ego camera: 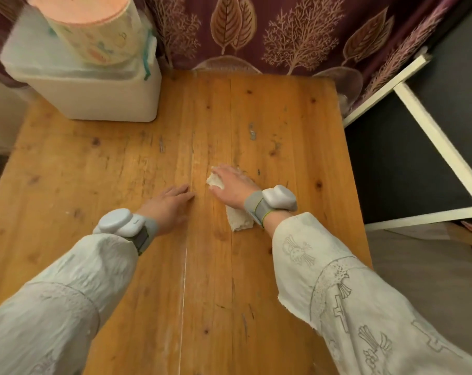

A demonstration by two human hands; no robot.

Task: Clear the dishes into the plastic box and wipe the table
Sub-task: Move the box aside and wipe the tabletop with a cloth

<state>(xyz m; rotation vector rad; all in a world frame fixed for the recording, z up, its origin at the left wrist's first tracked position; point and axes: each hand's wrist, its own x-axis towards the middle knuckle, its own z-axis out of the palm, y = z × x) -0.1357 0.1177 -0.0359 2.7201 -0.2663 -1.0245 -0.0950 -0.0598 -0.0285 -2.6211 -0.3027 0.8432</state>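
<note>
**Supervisor:** Report status of both hands and the task items.

**Operator:** My right hand (230,184) lies flat on the white cloth (239,220). Its fingers (220,170) are fairly straight and press the cloth onto the desk (121,163); I cannot tell whether the thumb is tucked under. Part of the cloth shows ahead of the fingers and part trails back under the wrist. My left hand (168,205) rests just beside it, palm down, fingers extended and holding nothing. The plastic box (94,96) sits well ahead of the left fingers, at the far corner, lid on, with a paper roll (94,28) on top. I see no dishes on the desk, so I judge the clearing step done and the wiping step in progress.

**Supervisor:** List failure modes from this state.

**Operator:** Three, as estimates.
1. Cloth slip. The fingers only press and do not grip. A fast stroke could leave the trailing end behind or bunch it under the wrist.
2. Incomplete coverage. Dark marks lie ahead of the right fingers and a pale streak runs back toward me between the hands. Short central strokes would miss both.
3. Collision. A long forward stroke on the left side could reach the box and topple the roll. To the right of the right fingers the desk edge is near; overshoot would push debris off it.
</note>
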